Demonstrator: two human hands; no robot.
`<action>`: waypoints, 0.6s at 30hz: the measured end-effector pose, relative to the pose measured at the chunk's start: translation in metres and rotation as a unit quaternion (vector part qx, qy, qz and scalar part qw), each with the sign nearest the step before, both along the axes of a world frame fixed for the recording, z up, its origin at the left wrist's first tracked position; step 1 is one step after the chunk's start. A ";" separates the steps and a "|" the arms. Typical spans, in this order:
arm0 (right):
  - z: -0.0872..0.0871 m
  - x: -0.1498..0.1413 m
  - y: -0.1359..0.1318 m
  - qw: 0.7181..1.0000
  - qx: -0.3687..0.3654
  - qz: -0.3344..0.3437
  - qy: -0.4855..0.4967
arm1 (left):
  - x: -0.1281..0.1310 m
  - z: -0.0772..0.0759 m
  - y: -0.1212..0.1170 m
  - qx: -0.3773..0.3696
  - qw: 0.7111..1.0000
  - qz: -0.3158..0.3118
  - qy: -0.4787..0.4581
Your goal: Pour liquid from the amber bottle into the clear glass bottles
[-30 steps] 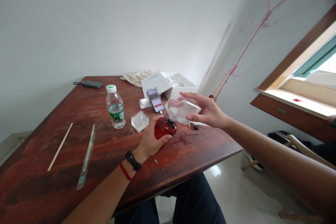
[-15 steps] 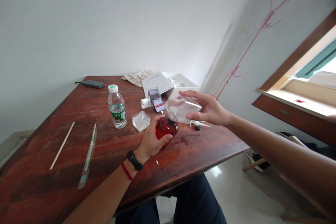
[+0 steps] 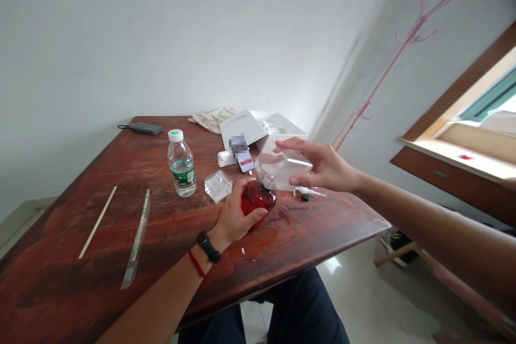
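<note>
My left hand (image 3: 237,207) is wrapped around a dark red bottle (image 3: 258,198) on the table. In my right hand (image 3: 316,164) is a clear square bottle (image 3: 278,160), tilted so its neck points down at the red bottle's mouth. The two necks are close together; whether they touch I cannot tell. To the left of the red bottle sits another clear square container (image 3: 218,186). A small black cap (image 3: 305,197) and a white spray nozzle (image 3: 309,191) lie just beyond the bottles on the right.
A water bottle (image 3: 181,164) with a green label stands left. A chopstick (image 3: 98,222) and wrapped chopsticks (image 3: 137,239) lie on the wooden table (image 3: 181,263). Behind are a phone (image 3: 243,157), a white case (image 3: 226,158), a white box (image 3: 244,128), cloth (image 3: 212,118) and a power bank (image 3: 144,128).
The view has shifted slightly. Both hands keep their holds, and the clear bottle stays tilted over the red one with little visible movement.
</note>
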State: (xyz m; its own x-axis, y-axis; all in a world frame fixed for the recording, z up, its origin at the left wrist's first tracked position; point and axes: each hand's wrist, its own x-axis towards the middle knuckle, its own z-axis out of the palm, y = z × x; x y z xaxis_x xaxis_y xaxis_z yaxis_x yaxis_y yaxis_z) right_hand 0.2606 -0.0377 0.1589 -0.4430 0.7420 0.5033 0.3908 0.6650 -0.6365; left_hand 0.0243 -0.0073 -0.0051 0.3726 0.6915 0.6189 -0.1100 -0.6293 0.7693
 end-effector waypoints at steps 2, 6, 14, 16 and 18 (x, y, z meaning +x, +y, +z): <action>0.000 0.000 0.000 1.000 0.000 0.001 -0.005 | 0.000 0.000 0.000 -0.006 1.000 -0.001 0.002; 0.000 0.001 0.000 1.000 0.001 0.001 -0.007 | 0.000 0.000 -0.002 -0.010 1.000 0.000 0.000; -0.007 0.003 -0.002 1.000 -0.006 -0.005 0.027 | 0.001 0.002 -0.003 -0.016 1.000 -0.006 -0.005; -0.012 0.006 -0.003 0.999 -0.008 -0.022 0.040 | 0.000 0.003 -0.004 -0.018 1.000 -0.008 -0.005; -0.019 0.009 -0.005 0.998 -0.012 -0.040 0.048 | 0.000 0.004 -0.006 -0.020 1.000 -0.009 -0.001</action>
State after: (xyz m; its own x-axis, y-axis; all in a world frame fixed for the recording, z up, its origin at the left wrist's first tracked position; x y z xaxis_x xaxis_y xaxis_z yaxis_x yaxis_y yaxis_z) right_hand 0.2697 -0.0422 0.1401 -0.3322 0.7860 0.5214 0.3793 0.6174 -0.6891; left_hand 0.0242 -0.0132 -0.0010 0.3845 0.7081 0.5922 -0.1228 -0.5966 0.7931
